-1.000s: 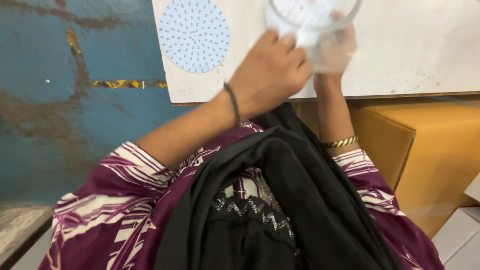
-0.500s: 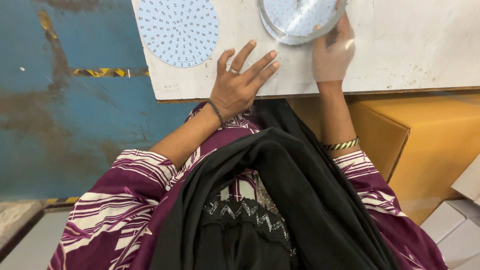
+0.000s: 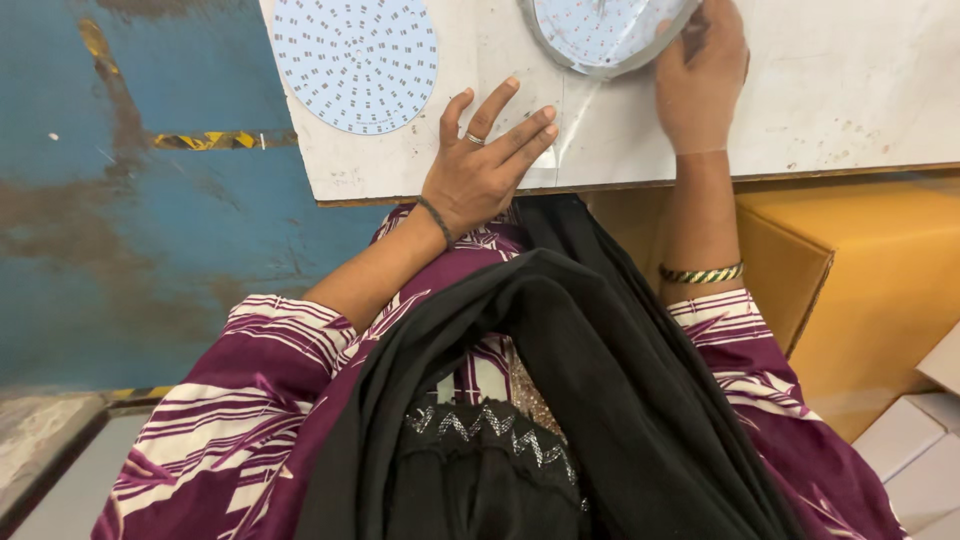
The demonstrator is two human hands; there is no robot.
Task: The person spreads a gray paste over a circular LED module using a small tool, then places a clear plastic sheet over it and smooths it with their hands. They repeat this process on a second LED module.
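Note:
My left hand [image 3: 485, 165] rests flat on the white table [image 3: 850, 90] near its front edge, fingers spread, holding nothing. My right hand [image 3: 700, 80] grips the rim of a round shallow housing [image 3: 605, 35] with a dotted white disc inside, lying on the table at the top middle and cut off by the frame's edge. A loose round pale-blue disc [image 3: 355, 60] covered in small dots lies flat on the table, up and to the left of my left hand.
A brown cardboard box [image 3: 870, 290] stands under the table at the right, with white boxes [image 3: 915, 450] below it. The blue worn floor [image 3: 130, 230] with a yellow-black tape strip [image 3: 205, 140] lies left of the table.
My left hand let go of the round housing and came down flat on the table. The housing, first held up in both hands, now lies on the table under my right hand.

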